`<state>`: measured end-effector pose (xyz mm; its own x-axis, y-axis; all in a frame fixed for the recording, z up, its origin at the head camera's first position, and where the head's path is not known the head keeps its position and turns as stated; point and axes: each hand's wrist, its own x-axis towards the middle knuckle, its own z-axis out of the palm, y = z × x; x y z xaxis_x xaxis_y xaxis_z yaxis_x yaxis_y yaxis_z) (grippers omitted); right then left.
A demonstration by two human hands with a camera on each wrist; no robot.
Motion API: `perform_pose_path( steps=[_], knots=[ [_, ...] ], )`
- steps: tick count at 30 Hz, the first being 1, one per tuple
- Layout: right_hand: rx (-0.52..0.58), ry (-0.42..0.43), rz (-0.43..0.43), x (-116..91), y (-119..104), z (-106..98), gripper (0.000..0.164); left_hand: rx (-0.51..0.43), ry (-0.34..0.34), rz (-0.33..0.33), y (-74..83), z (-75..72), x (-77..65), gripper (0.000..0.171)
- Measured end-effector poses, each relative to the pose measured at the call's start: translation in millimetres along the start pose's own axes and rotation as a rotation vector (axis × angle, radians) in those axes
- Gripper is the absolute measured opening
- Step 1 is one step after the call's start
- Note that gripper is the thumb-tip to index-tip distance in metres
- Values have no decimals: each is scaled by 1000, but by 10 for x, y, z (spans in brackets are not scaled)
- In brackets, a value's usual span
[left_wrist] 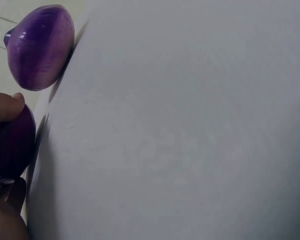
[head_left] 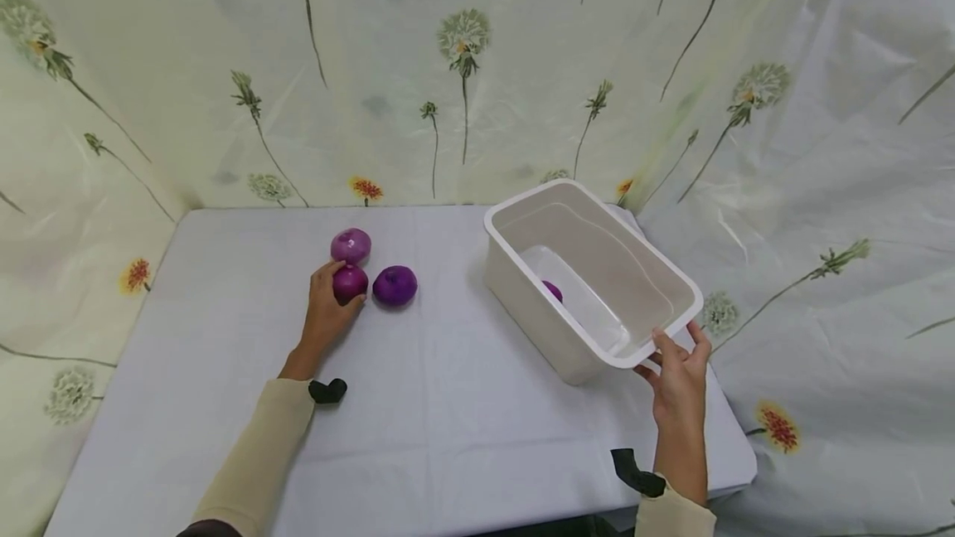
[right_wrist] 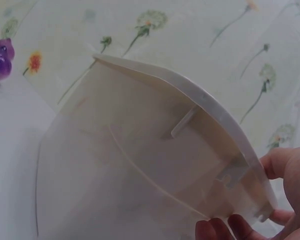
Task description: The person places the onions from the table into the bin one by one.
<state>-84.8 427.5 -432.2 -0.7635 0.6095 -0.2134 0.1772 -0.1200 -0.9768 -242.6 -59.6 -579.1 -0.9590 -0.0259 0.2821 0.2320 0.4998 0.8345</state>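
My left hand [head_left: 328, 305] pinches a purple onion [head_left: 350, 283] between thumb and fingers on the left part of the table. A lighter purple onion [head_left: 351, 246] lies just behind it, and a darker one [head_left: 395, 286] sits to its right. In the left wrist view, the thumb and fingertips bracket the held onion [left_wrist: 12, 145], with another onion [left_wrist: 42, 47] standing beyond. My right hand [head_left: 679, 375] grips the near right rim of a white plastic bin [head_left: 522, 305]. Inside the bin, one purple onion [head_left: 553, 291] shows partly, the rest hidden by the wall.
A white cloth covers the table [head_left: 448, 437]. Behind it and along both sides hangs a pale curtain [head_left: 388, 65] printed with dandelions. The bin stands angled near the table's right edge.
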Motion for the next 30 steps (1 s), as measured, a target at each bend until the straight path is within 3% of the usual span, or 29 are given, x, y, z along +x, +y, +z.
perform_pose_path(
  steps=[6,16,22,30],
  knots=[
    [10,5,-15,-3,2,14,71,-11,5,-26,49,-114,-7,72],
    [45,15,-9,18,25,1,71,1,26,18,250,-224,91,72],
    [56,10,-2,18,19,-84,75,-75,28,120,620,-152,234,72],
    [56,-17,10,45,5,-52,73,-165,-55,154,1329,5,412,73]
  ],
)
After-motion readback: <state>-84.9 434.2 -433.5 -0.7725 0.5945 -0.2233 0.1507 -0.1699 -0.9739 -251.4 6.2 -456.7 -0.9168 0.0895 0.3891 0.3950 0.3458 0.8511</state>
